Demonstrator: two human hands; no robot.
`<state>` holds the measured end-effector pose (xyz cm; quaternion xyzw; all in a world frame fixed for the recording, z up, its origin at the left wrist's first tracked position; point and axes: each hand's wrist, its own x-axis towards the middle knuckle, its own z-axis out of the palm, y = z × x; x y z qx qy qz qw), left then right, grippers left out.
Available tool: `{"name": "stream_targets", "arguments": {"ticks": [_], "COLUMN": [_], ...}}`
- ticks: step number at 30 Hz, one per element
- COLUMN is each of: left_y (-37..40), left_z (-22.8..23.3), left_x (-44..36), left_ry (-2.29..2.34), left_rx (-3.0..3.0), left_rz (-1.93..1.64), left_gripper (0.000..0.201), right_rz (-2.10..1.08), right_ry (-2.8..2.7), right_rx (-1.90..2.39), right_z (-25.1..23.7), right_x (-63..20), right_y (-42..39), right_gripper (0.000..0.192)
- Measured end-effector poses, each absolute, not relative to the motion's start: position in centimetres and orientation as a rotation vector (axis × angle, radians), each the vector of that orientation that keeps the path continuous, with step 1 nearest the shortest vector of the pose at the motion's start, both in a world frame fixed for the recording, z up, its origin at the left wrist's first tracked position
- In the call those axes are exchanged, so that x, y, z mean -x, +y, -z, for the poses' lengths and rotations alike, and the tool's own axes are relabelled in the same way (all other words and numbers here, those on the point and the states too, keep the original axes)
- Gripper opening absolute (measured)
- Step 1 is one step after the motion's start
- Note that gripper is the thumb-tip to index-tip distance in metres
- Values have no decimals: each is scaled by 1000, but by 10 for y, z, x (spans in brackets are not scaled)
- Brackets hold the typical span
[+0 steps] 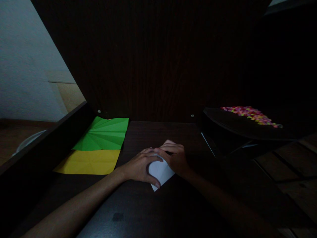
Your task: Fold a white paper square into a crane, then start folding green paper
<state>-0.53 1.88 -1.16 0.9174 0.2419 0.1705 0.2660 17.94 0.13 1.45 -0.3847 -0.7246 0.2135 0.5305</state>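
Step in hand, my read: folding/creasing a piece of white paper [162,172], which lies mid worktop [138,206] under both hands, one corner pointing toward the person. Left hand [141,168] half open, thumb + forefinger spread in a wide C over the paper's L side, thumb nr the low corner; looks like steadying, no clear pinch. Right hand [176,160] bent over the far edge, fingers curled, thumb close to L fingertips; can't tell if it grips or just presses, contact's hidden. Green sheet [106,135], creased, overlaps yellow sheet [91,162] off to the L, both apart from the hands. Next move prob. calls for keeping edges lined up w/ L hand while R runs firm pressure along the fold. Risk: paper skews if L lifts early. Light's v. dim, crease detail n/a.
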Motion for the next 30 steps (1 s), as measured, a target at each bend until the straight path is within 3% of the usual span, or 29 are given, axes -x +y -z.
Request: {"name": "stream_targets", "arguments": {"ticks": [4, 10, 26, 30], "left_y": [19, 20, 18, 15], "left_z": [14, 14, 15, 12], "left_x": [6, 5, 8, 8], "left_ry": [682, 640, 705, 673], "left_rx": [-2488, -2489, -2505, -2504], "left_rz": [-453, -475, -420, -555], "left_gripper": [90, 92, 86, 72], "right_rz": [-439, -520, -548, -506], "right_ry": [-1735, -1776, -1926, -1906], "right_rx": [940, 807, 750, 779], "right_z": [-14, -13, -24, -23], "right_x": [-176, -183, -208, -207], "right_y": [0, 1, 2, 2], "right_gripper": [30, 10, 10, 10]}}
